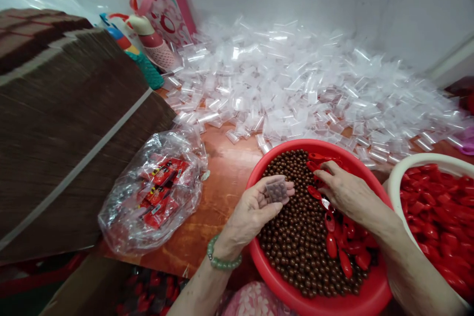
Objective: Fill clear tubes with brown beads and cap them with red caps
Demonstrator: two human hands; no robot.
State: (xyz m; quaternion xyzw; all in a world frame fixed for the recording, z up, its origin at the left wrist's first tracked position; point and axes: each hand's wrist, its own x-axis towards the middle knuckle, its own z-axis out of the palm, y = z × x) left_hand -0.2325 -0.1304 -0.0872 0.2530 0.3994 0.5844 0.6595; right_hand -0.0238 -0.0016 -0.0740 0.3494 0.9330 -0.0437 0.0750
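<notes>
Forearms extend from the bottom of the view, the left wearing a green bracelet (224, 263), above a red basin (318, 144) at the table's (229, 158) near edge. Brown balls (303, 252) fill much of the basin, with red pieces (344, 261) lying on them along its right side. The left hand (255, 205) is palm up over the balls, its fingers under a small clear bag (276, 191) of brown balls, the thumb at the bag's lower edge, holding it. Over the red pieces, the right hand (346, 190) has its fingers bent down among them; whether they pinch one I cannot tell. Just right of the basin, a white tub (396, 192) holds more red pieces. Clear packets (289, 79) are heaped along the table's far side. Toward its near left corner sits a plastic sack (118, 229) of red sachets (161, 212), beside strapped brown cardboard (85, 123). Near the far left corner, a pink bottle (159, 49) and a teal one (150, 71) lean by a pink gift bag (170, 12).
</notes>
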